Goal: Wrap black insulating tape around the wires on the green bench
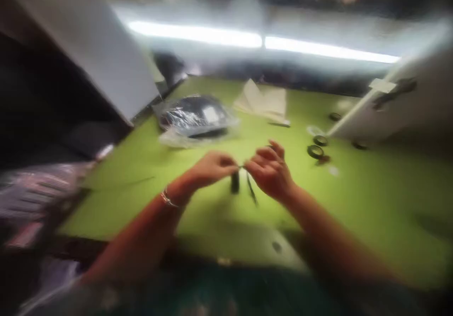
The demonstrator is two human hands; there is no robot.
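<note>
Both hands meet above the middle of a green table (141, 212). My left hand (215, 167) pinches a thin dark cord, with a small black piece (235, 183) hanging just below its fingertips. Close beside it, my right hand (269, 167) is closed on the same cord, and a dark loose end (252, 191) dangles under its fingers. The fingertips of the two hands are a small gap apart. Blur hides how the cord and the black piece are joined.
Behind my left hand lies a dark item in clear plastic (194, 115). Folded beige paper (264, 101) is at the back. Black tape rolls (315, 151) sit at the right, near a pale panel (406, 89). Another panel (102, 56) stands at the left. Plastic-wrapped items (38, 193) are at the lower left.
</note>
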